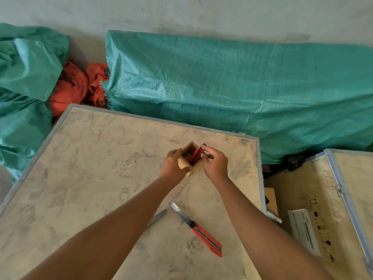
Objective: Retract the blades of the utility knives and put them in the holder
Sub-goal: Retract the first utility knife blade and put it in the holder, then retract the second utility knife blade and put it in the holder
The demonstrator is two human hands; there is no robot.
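A dusty plywood crate top point(84, 178) with a metal edge was seen from above, with two bare arms reaching forward over it. A small square wooden holder point(188, 157) stood near the far right part of the board. It was steadied by the left hand point(173, 165), whose fingers were wrapped around its left side. The right hand point(215, 163) was pinched on the top end of a red utility knife point(195, 155) standing tilted inside the holder; whether a second knife stood beside it could not be told. Nearer the camera, another red utility knife point(201, 232) lay flat on the board with its blade extended. A loose blade tip point(158, 217) showed just beside the left forearm. Green tarpaulin point(232, 87) lay behind.
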